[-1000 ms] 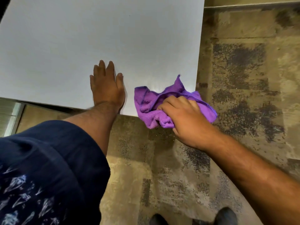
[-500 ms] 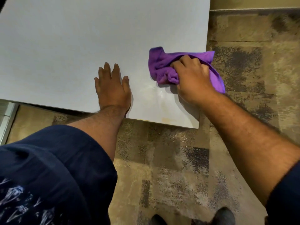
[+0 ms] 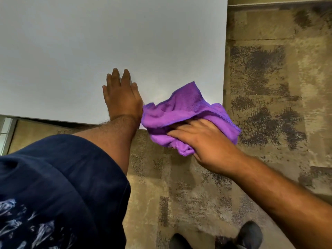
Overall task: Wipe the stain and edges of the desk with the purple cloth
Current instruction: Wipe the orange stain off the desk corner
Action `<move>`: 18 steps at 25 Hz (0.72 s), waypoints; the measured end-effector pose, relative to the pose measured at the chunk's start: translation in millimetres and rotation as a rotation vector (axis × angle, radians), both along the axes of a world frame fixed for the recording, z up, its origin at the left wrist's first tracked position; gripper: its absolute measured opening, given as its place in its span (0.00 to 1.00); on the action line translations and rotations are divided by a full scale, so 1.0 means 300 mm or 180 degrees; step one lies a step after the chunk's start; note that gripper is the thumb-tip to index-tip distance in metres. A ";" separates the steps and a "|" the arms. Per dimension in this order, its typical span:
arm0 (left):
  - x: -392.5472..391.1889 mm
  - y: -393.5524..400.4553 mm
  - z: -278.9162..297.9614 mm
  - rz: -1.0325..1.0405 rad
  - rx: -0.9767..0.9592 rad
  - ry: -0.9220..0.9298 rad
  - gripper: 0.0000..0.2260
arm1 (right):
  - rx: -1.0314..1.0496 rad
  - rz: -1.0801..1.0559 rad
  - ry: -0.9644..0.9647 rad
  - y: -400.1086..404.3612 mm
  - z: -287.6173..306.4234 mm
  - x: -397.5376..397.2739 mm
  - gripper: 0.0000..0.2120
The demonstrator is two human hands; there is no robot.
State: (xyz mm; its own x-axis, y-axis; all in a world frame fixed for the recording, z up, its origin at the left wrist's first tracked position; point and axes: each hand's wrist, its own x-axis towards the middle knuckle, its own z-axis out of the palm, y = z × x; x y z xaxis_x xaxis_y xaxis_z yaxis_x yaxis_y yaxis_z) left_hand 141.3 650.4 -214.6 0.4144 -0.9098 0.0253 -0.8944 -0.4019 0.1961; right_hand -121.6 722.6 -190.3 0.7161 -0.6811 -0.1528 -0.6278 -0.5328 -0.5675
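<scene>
The white desk fills the upper left of the head view. My left hand lies flat on it near the front edge, fingers apart, holding nothing. My right hand grips the crumpled purple cloth at the desk's near right corner. The cloth hangs over the front edge and covers the corner. Any stain under the cloth is hidden.
Mottled brown and grey carpet lies to the right of and below the desk. My dark shoes show at the bottom. A dark blue sleeve fills the lower left. A wall base runs along the top right.
My right hand has pulled the cloth from farther up the desk's right side back to the near right corner and over the front edge. The left hand stays flat in place.
</scene>
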 end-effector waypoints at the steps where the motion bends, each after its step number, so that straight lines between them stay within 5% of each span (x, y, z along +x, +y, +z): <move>1: -0.005 0.004 -0.002 -0.0021 -0.0035 -0.0011 0.23 | -0.0045 -0.0014 0.0043 0.011 0.003 -0.047 0.31; 5: -0.004 0.018 -0.004 -0.0021 -0.0095 -0.0024 0.23 | 0.0039 -0.0634 0.0100 0.011 0.000 -0.180 0.35; 10: -0.005 0.021 0.001 -0.0022 -0.0073 -0.0051 0.24 | -0.0060 -0.1331 0.0078 -0.091 -0.002 -0.052 0.28; 18: -0.007 0.008 -0.010 -0.0097 -0.0118 -0.0039 0.24 | -0.0243 -0.1071 0.0132 -0.133 -0.008 0.178 0.33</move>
